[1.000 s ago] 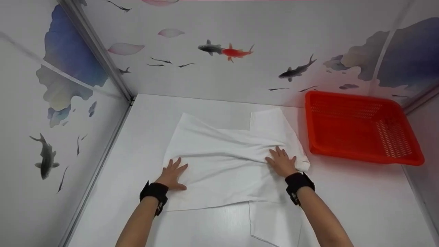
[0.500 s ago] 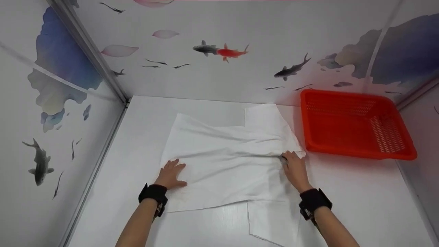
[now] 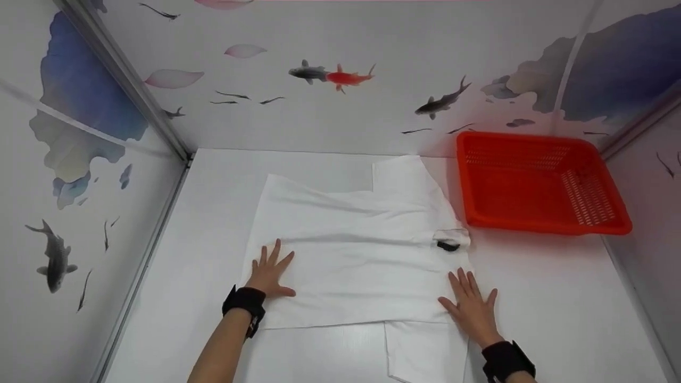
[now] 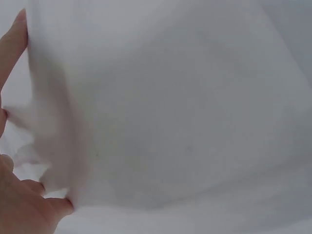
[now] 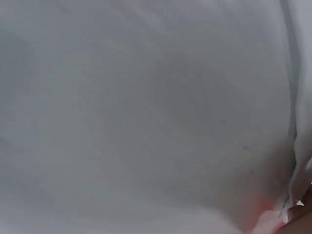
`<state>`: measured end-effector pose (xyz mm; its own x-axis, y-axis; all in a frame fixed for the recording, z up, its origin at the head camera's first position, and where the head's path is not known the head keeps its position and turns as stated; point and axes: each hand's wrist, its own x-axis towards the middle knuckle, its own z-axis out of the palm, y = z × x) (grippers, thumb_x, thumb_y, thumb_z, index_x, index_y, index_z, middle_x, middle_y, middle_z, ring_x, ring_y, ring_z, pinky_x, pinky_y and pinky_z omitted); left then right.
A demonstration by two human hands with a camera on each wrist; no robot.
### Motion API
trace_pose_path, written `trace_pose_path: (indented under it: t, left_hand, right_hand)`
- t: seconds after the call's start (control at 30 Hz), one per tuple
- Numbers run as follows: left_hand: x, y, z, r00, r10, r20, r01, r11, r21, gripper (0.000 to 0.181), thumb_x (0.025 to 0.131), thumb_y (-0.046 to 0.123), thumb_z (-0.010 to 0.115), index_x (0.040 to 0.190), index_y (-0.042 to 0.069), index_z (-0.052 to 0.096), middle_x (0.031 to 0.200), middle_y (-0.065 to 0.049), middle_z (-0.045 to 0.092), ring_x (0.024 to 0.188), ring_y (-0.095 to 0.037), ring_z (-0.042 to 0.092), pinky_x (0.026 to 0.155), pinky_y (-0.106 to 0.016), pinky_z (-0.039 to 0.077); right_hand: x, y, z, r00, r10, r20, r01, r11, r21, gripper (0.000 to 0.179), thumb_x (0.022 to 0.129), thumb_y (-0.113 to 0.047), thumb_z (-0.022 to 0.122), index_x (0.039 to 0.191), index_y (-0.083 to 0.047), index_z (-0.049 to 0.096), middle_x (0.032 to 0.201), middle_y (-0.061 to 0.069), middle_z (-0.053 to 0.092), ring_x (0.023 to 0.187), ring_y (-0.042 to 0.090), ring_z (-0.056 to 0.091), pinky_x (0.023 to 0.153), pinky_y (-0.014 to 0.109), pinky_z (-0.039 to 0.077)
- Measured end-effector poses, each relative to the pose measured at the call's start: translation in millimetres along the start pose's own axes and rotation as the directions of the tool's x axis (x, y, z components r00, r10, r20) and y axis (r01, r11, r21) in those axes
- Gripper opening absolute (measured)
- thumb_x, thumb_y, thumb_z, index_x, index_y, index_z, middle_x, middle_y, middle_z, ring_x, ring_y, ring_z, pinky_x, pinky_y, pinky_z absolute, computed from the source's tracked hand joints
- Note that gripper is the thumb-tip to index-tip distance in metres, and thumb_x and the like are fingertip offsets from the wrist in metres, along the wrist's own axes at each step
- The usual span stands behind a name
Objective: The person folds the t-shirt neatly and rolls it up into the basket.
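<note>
A white T-shirt lies spread out, its neckline to the right and its sleeves at the far and near sides. A dark label shows inside the collar. My left hand rests with fingers spread on the hem end. On the right, my right hand has its fingers spread at the near shoulder edge, below the collar. White fabric fills most of the left wrist view, with the left fingers along its left side. In the right wrist view, blurred white fabric covers nearly everything.
A red plastic basket with slotted sides stands at the back right, close to the shirt's collar end. The white table is bounded by walls printed with fish at the back and sides. Each wrist wears a black band.
My right hand moved from the creased collar area toward the near shoulder and let go of the fabric. The collar opened out, showing the label, and the creases flattened. The left hand stayed nearly in place.
</note>
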<state>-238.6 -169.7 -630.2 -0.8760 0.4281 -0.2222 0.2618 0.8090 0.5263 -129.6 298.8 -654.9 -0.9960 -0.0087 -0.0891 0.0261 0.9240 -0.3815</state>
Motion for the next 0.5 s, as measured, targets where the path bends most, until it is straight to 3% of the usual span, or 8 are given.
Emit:
trace_pose_path:
  t: [0.17,0.27,0.4,0.43,0.5]
  left_hand:
    - [-10.9,-5.5,8.2,0.999,0.024,-0.022,-0.024,1.0,0.002,0.09,0.074,0.031,0.084,0.146,0.0,0.041,0.155,-0.033,0.015,0.139,-0.059,0.003,0.104,-0.075,0.012]
    - [-14.6,-4.5,12.0,0.999,0.024,-0.049,-0.024,1.0,0.001,0.083,0.078,0.031,0.082,0.144,-0.001,0.044,0.154,-0.032,0.02,0.139,-0.058,0.007,0.104,-0.074,0.013]
    - [-10.6,-0.1,11.0,0.992,0.014,-0.128,-0.015,1.0,0.0,0.074,0.081,0.03,0.078,0.141,-0.001,0.048,0.152,-0.03,0.028,0.14,-0.055,0.015,0.104,-0.074,0.016]
    - [-8.1,1.5,9.9,0.989,0.011,-0.15,-0.011,1.0,-0.002,0.074,0.081,0.029,0.078,0.141,-0.001,0.048,0.152,-0.03,0.028,0.14,-0.054,0.016,0.104,-0.074,0.016]
    - [-3.3,5.2,7.7,0.983,0.005,-0.182,-0.005,1.0,0.004,0.076,0.08,0.029,0.08,0.142,-0.001,0.047,0.152,-0.031,0.028,0.14,-0.054,0.016,0.104,-0.074,0.017]
  right_hand:
    - [-12.8,-4.6,6.0,0.998,0.045,-0.032,-0.047,0.997,-0.059,0.071,0.094,-0.046,0.059,0.147,-0.002,0.041,0.153,0.023,0.031,0.141,0.042,0.023,0.102,0.077,0.0]
    - [-10.1,-8.5,3.7,0.984,-0.02,-0.175,0.0,0.994,-0.114,0.057,0.089,-0.037,0.068,0.133,-0.002,0.057,0.139,0.023,0.049,0.129,0.041,0.042,0.102,0.074,0.015]
    - [17.5,-17.8,-9.0,0.928,-0.143,-0.345,0.107,0.987,-0.121,0.037,0.083,-0.02,0.073,0.113,0.001,0.066,0.12,0.024,0.061,0.109,0.044,0.054,0.094,0.07,0.031]
    - [28.8,-21.5,-13.9,0.924,-0.156,-0.349,0.127,0.986,-0.105,0.036,0.083,-0.017,0.073,0.113,0.002,0.065,0.121,0.024,0.061,0.11,0.044,0.054,0.095,0.07,0.031]
    - [54.7,-31.0,-24.3,0.939,-0.167,-0.302,0.153,0.986,-0.069,0.036,0.086,-0.014,0.071,0.117,0.004,0.063,0.126,0.026,0.057,0.116,0.046,0.051,0.097,0.073,0.028]
